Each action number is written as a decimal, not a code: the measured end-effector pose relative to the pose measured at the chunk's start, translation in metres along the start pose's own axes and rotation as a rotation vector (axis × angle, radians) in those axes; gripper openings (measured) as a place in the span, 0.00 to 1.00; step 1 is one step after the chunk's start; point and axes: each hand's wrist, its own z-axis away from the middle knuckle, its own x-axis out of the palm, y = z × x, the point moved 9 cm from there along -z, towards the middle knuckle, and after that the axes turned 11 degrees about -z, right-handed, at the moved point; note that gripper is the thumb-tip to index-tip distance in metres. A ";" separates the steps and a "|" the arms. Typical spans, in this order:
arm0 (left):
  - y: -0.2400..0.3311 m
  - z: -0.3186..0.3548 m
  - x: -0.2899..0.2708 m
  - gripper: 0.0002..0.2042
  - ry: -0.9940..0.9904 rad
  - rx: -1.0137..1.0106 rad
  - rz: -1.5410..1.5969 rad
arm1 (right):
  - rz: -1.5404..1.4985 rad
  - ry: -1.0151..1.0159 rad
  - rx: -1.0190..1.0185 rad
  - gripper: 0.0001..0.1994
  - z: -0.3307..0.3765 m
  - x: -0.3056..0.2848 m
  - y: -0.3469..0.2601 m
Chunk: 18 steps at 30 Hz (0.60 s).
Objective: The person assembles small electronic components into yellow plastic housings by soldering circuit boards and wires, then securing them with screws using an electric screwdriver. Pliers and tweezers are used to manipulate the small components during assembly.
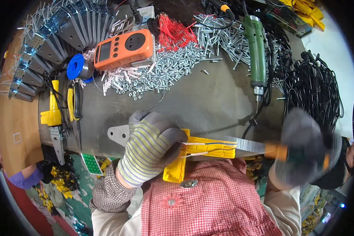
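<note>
My left hand (151, 141), in a grey glove with yellow stripes, is closed around the left part of a yellow T-shaped plastic handle shell (210, 146). The shell lies with its inside up, and wires with white sleeves run along it. A flat grey metal plate with holes (119, 134) sticks out left of this hand. My right hand (299, 135), in a dark grey glove, is smeared by motion to the right of the shell. It appears closed on an orange-handled tool (276, 151). A blurred silver strip (247, 144) shows between this handle and the shell.
Heaps of screws (165, 65) and red sleeves (175, 33) lie behind my hands, beside an orange meter (124, 49). A green electric screwdriver (257, 55) hangs at right by black cables (312, 84). At left are a solder spool (79, 67), pliers (74, 106) and a yellow-handled tool (53, 106).
</note>
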 end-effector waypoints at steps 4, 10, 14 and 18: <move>0.006 -0.005 -0.003 0.11 -0.011 -0.023 -0.150 | 0.155 -0.083 0.029 0.16 -0.001 0.030 0.004; 0.000 -0.004 -0.004 0.11 -0.006 -0.085 -0.139 | 0.381 -0.275 0.047 0.13 -0.013 0.088 0.025; -0.004 -0.001 -0.001 0.11 -0.021 -0.093 -0.098 | 0.335 -0.254 0.051 0.12 -0.017 0.087 0.025; -0.006 0.003 -0.002 0.10 0.012 -0.095 -0.042 | 0.309 -0.370 0.102 0.12 -0.022 0.094 0.026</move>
